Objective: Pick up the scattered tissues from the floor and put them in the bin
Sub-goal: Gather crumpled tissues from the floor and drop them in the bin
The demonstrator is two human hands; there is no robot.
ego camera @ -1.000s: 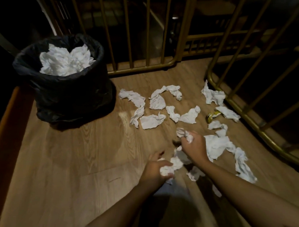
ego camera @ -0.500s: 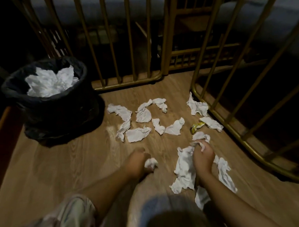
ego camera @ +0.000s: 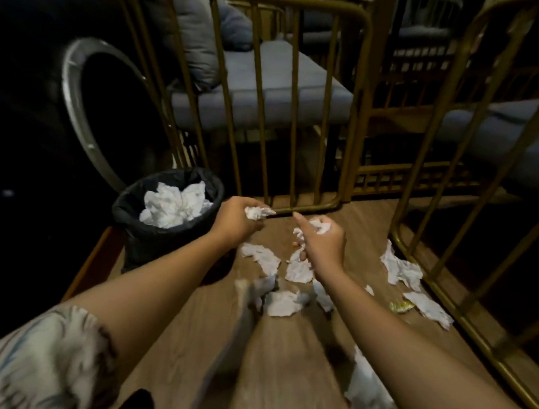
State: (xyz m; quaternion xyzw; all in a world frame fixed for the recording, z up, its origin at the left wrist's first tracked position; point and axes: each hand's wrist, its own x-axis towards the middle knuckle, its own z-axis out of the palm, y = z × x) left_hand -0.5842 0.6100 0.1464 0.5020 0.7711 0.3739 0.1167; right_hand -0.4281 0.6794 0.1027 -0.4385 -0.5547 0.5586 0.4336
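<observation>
Two hands are up off the floor, each closed on paper: my left hand point(ego camera: 235, 220) pinches a small crumpled tissue point(ego camera: 257, 212) at the fingertips, and my right hand point(ego camera: 323, 240) is fisted round a bigger wad point(ego camera: 318, 228), with more paper trailing below the palm. The bin point(ego camera: 169, 212), lined in black and already heaped with white tissues, sits just to the left of my left hand, close to its knuckles.

The risk I see is a miss. The heap stands near the rim, so a light tissue dropped from this side could slide off the pile or land outside. The trailing piece under my right hand looks loosely caught and may fall on the way across.

Half a second ago both hands were down at the floor among the scattered tissues point(ego camera: 284, 302), the right gathering a long piece. Now they are raised toward the bin, and the view has tilted up to show more of the gold railing point(ego camera: 257, 89) beyond them. Plenty remains on the floor point(ego camera: 286, 359) beneath and to the right of my arms.
</observation>
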